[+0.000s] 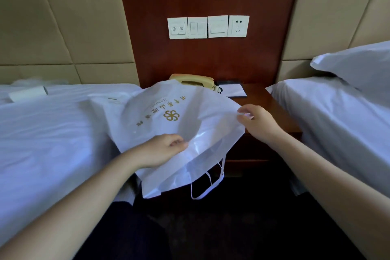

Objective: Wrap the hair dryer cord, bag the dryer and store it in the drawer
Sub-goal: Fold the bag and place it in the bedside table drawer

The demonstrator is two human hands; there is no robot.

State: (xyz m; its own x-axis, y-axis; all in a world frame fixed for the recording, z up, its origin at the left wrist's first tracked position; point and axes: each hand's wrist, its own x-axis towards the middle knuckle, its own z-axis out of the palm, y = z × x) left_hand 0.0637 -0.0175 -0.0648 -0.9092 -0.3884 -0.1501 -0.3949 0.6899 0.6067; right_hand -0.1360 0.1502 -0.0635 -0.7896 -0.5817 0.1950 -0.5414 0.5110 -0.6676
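A large white drawstring bag [179,116] with a gold logo and gold lettering lies spread over the nightstand and the edge of the left bed. Its white cords [207,188] dangle below its open mouth. My left hand [160,150] pinches the near edge of the bag. My right hand [256,120] pinches the bag's right edge. The hair dryer and its cord are not visible. The front of the wooden nightstand [253,154] shows below the bag, in shadow.
A beige telephone [196,82] and a notepad in a dark folder [233,91] sit on the nightstand. White beds flank it, the left bed [42,133] and the right bed [337,122] with a pillow [358,63]. Wall switches and a socket [238,26] are above.
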